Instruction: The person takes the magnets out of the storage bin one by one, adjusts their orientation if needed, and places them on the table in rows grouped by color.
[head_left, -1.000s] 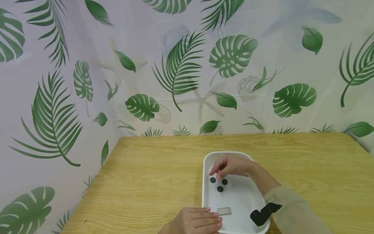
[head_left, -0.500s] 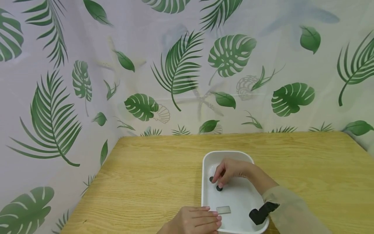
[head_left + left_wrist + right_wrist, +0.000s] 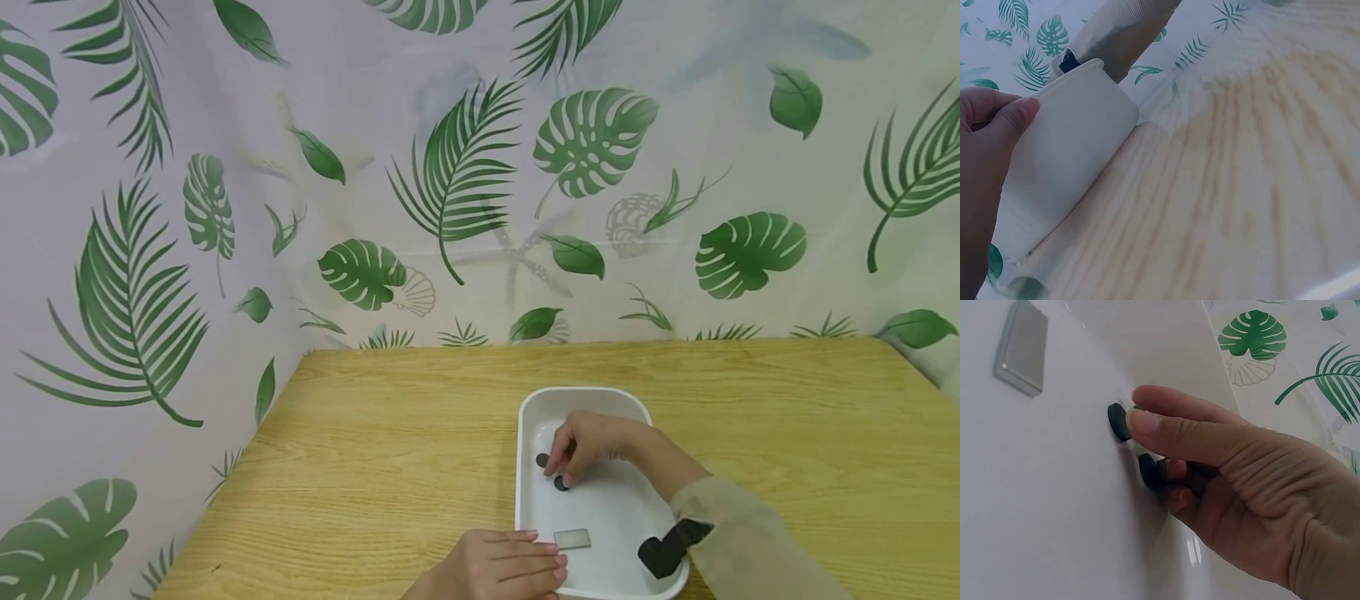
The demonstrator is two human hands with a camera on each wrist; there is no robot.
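Note:
A white tray (image 3: 528, 508) lies on the wooden table. My left hand (image 3: 501, 567) holds its near-left rim, fingers across the edge and the thumb (image 3: 1021, 114) against the outer wall. Inside the tray, the thumb and forefinger of my right hand (image 3: 592, 442) pinch a black disc (image 3: 561, 483) by its edge. A second black disc (image 3: 1147, 470) sits against the curled fingers in the right wrist view; in the head view the hand hides it. Left of the forefinger lies another black disc (image 3: 542, 460). A flat grey rectangular block (image 3: 573, 539) lies beside my left fingertips.
The wooden table (image 3: 375, 467) extends on both sides of the tray. A leaf-patterned curtain (image 3: 465, 183) hangs behind and to the left. A black strap device (image 3: 672, 548) on the right sleeve hangs over the tray's right wall.
My right hand has come down and toward the near side, from above the discs to the nearest one. It now covers the right-hand disc. The left hand has stayed on the rim.

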